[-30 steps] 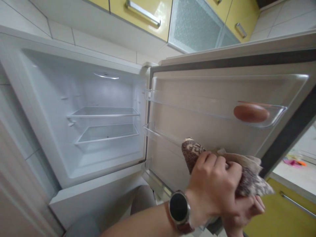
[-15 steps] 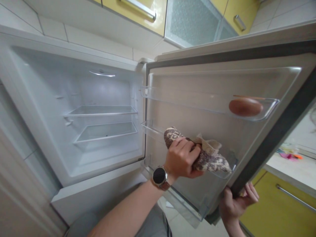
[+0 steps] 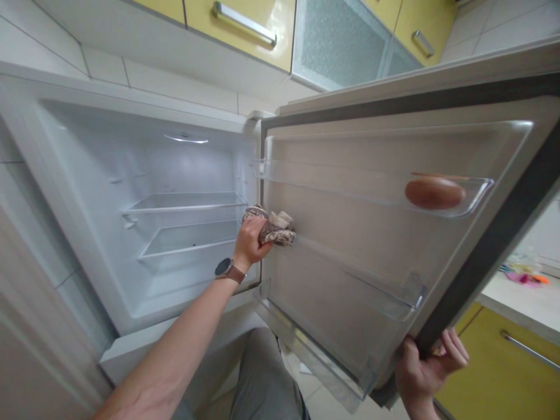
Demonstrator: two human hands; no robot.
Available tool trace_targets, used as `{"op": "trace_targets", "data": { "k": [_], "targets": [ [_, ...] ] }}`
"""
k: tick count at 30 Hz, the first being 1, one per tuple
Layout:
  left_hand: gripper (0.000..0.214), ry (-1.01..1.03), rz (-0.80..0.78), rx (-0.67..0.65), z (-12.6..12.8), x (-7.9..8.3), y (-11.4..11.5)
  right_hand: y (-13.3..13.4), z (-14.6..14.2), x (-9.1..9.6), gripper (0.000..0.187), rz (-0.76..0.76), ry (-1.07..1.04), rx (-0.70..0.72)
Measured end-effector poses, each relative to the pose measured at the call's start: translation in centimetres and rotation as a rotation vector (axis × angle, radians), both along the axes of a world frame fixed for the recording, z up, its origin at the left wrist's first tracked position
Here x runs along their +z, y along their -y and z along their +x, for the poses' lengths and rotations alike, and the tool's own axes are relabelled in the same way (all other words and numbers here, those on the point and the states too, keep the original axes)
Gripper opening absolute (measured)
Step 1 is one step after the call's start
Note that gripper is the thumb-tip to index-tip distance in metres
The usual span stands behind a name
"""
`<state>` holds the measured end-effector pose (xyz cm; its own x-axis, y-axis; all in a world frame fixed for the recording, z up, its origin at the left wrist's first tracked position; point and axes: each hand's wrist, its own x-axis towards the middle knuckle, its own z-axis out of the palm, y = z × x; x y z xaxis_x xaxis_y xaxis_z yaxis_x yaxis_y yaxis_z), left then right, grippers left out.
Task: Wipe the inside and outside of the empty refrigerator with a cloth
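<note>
My left hand (image 3: 250,240), with a watch on its wrist, is closed round a brown patterned cloth (image 3: 275,230). The cloth presses against the hinge end of the middle clear shelf (image 3: 359,271) on the inside of the open fridge door (image 3: 376,233). My right hand (image 3: 431,370) grips the lower outer edge of that door, fingers curled round it. A brown egg (image 3: 434,193) lies in the upper door shelf at its right end.
The fridge interior (image 3: 144,198) stands open with two bare glass shelves. Yellow cabinets (image 3: 245,20) hang above, with a frosted glass door beside them. A yellow drawer front (image 3: 507,361) and a countertop with small coloured items sit at lower right.
My left hand has slid the cloth leftwards along the middle door shelf, from its right part to the hinge end. My right hand left the cloth and took hold of the door edge.
</note>
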<state>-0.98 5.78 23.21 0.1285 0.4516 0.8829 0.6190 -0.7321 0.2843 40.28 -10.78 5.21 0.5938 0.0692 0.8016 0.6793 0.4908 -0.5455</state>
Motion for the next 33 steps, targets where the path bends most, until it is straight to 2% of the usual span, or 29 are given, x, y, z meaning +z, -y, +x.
{"op": "trace_targets", "data": {
  "k": [4, 8, 13, 15, 18, 21, 26, 28, 33],
  "targets": [
    [0.048, 0.199, -0.018, -0.038, 1.0, -0.5, 0.0, -0.2, 0.2, 0.0, 0.057, -0.008, -0.004, -0.007],
    [0.043, 0.610, -0.019, -0.144, 1.7, -1.8, -0.5, -0.5, 0.3, 0.4, 0.056, 0.013, 0.002, 0.008],
    [0.039, 1.144, 0.022, -0.064, 0.9, -3.1, -1.3, -0.7, 0.3, 0.7, 0.055, 0.028, 0.002, 0.012],
    [0.035, 1.286, -0.005, -0.146, 0.8, -3.3, -1.2, -0.8, 0.3, 0.6, 0.056, 0.029, -0.022, 0.018],
    [0.033, 1.494, -0.178, -0.312, 1.2, -3.4, -0.3, -0.8, 0.4, 0.5, 0.056, 0.019, -0.006, 0.015],
    [0.034, 1.599, -0.342, -0.382, 1.7, -3.3, 0.8, -0.8, 0.6, 0.3, 0.055, 0.018, 0.039, 0.010],
    [0.027, 1.721, -0.442, -0.284, 1.3, -3.6, 2.7, -1.0, 0.9, 0.3, 0.059, 0.040, -0.009, 0.037],
    [0.025, 1.764, -0.512, -0.289, 1.3, -3.8, 3.5, -1.1, 0.9, 0.3, 0.058, 0.048, -0.013, 0.040],
    [0.024, 1.846, -0.658, -0.453, 2.8, -2.6, 5.2, -1.2, 0.6, 0.3, 0.055, 0.081, 0.054, 0.023]
  ]
}}
